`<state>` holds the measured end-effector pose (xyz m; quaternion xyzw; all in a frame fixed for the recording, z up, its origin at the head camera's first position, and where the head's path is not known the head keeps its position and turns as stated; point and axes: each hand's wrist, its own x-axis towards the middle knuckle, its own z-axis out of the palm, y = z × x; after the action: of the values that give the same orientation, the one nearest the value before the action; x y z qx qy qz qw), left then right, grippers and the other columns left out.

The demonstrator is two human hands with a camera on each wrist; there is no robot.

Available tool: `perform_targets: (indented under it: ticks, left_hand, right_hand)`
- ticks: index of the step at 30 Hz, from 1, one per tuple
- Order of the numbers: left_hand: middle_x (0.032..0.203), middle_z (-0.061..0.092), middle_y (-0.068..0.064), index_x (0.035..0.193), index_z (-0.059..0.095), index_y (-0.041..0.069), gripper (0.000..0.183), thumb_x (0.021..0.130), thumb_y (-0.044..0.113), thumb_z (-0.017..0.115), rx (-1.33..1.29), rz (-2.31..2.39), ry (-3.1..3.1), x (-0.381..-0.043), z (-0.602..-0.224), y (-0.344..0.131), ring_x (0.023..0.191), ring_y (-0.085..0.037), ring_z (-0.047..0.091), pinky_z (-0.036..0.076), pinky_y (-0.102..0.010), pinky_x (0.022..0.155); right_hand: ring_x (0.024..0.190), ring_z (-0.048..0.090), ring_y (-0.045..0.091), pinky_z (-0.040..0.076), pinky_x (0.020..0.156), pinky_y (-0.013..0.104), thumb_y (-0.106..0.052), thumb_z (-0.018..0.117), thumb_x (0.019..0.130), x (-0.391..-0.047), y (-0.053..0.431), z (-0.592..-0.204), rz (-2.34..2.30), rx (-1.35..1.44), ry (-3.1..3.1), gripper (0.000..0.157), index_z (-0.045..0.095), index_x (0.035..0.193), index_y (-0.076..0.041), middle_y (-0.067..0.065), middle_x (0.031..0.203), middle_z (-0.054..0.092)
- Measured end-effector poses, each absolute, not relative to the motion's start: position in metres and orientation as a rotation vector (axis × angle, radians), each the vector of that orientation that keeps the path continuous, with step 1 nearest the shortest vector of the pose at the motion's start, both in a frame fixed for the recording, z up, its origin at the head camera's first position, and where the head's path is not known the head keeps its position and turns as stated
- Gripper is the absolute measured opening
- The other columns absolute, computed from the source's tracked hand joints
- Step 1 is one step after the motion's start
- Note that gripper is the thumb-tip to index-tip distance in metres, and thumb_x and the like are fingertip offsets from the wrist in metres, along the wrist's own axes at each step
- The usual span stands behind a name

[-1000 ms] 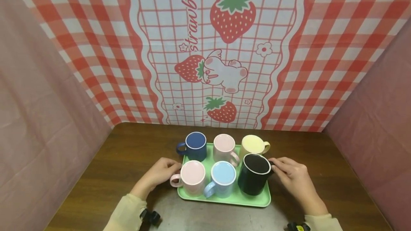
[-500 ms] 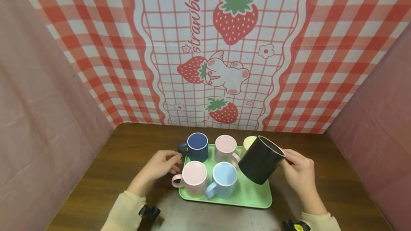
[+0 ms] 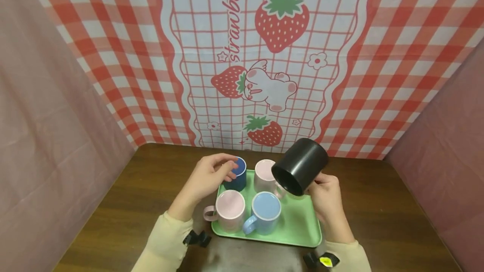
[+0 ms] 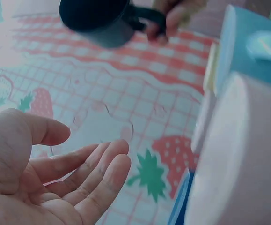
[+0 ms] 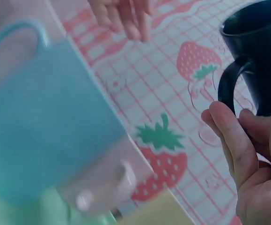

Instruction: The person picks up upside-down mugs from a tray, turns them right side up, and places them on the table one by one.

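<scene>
My right hand (image 3: 327, 198) grips the handle of a black mug (image 3: 302, 165), lifted above the tray and tipped well over. The right wrist view shows fingers and thumb at the handle of this black mug (image 5: 268, 70). My left hand (image 3: 209, 177) hovers in front of a navy mug (image 3: 237, 181), its fingers loosely bent and holding nothing. On the green tray (image 3: 302, 223) stand a pink mug (image 3: 230, 211) and a light blue mug (image 3: 266, 209) in front, with another pink mug (image 3: 262, 177) behind. A yellow mug (image 5: 158, 213) is mostly hidden behind the black one in the head view.
The tray lies on a brown wooden table (image 3: 143, 188). A red-and-white strawberry cloth (image 3: 272, 74) hangs behind it. Pink curtains (image 3: 49, 116) close off both sides.
My right hand has lifted the black mug off the tray's front right, moved it up and left, and tipped it over. The left hand has risen from the tray's left edge toward the navy mug.
</scene>
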<state>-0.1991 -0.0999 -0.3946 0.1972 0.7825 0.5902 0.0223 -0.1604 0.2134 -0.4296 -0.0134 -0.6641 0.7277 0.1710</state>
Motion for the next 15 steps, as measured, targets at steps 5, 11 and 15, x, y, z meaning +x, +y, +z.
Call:
perform_targets:
  ticks: [5, 11, 15]
  left_hand:
    - [0.112, 0.079, -0.017, 0.129, 0.074, -0.001, 0.025, 0.110, 0.013, 0.064, 0.666, 1.840, 2.388, -0.196, -0.386, -0.075, 0.090, -0.030, 0.079, 0.065, -0.034, 0.080]
    - [0.113, 0.079, -0.018, 0.129, 0.074, -0.004, 0.026, 0.110, 0.012, 0.064, 0.782, 1.849, 2.314, -0.182, -0.386, -0.053, 0.092, -0.027, 0.079, 0.065, -0.032, 0.082]
    - [0.112, 0.079, -0.019, 0.126, 0.073, -0.006, 0.025, 0.110, 0.011, 0.064, 0.846, 1.855, 2.249, -0.173, -0.384, -0.045, 0.093, -0.030, 0.078, 0.065, -0.035, 0.084]
  right_hand:
    - [0.073, 0.078, 0.014, 0.066, 0.067, 0.033, 0.017, 0.056, 0.103, -0.162, 0.192, -0.434, 2.374, 0.119, -1.712, 0.045, 0.086, 0.089, -0.013, 0.003, 0.085, 0.077]
    - [0.073, 0.080, 0.016, 0.066, 0.069, 0.033, 0.008, 0.059, 0.108, -0.160, 0.173, -0.440, 2.514, 0.133, -1.722, 0.039, 0.086, 0.101, -0.019, 0.011, 0.087, 0.080]
    - [0.072, 0.078, 0.014, 0.066, 0.072, 0.030, 0.012, 0.056, 0.106, -0.159, 0.162, -0.437, 2.524, -0.068, -1.762, 0.032, 0.083, 0.099, -0.002, 0.010, 0.083, 0.078]
